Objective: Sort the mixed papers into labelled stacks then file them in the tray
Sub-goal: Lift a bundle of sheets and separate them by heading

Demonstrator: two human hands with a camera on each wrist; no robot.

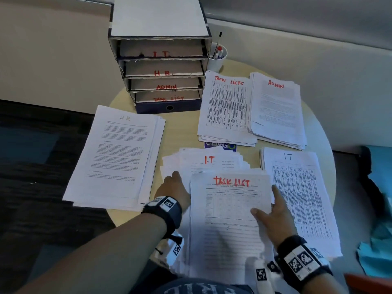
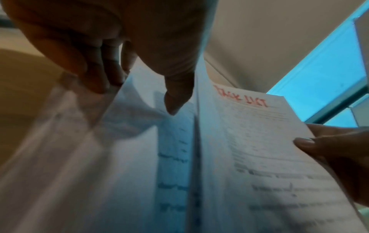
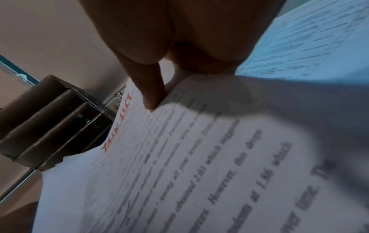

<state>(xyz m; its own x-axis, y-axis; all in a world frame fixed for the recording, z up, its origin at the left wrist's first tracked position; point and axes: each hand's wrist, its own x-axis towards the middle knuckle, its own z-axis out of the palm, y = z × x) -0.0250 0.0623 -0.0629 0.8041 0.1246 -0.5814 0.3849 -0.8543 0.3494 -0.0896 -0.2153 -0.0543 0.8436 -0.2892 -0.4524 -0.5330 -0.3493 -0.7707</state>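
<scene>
A sheet marked TASK LIST in red (image 1: pixel 231 209) (image 2: pixel 259 141) (image 3: pixel 179 157) lies on top of the mixed pile (image 1: pixel 203 164) at the table's near edge. My right hand (image 1: pixel 273 215) pinches its right edge, thumb (image 3: pixel 151 94) on top, and that side is raised off the pile. My left hand (image 1: pixel 174 189) rests on the pile's left side, partly tucked under the sheet. A sheet marked I.T. shows further back in the pile. Behind stands the cardboard file tray (image 1: pixel 161 71) (image 3: pixel 49 118) with shelves labelled I.T., H.R., ADMIN and TASK LIST.
Sorted stacks lie around the pile: HR (image 1: pixel 118 155) at the left, TASK LISTS (image 1: pixel 227 107) and ADMIN (image 1: pixel 277 111) at the back right, IT (image 1: pixel 301 198) at the right. A white cup of pens (image 1: pixel 217 58) stands beside the tray. The round table (image 1: pixel 180 132) is small, and several stacks overhang its edge.
</scene>
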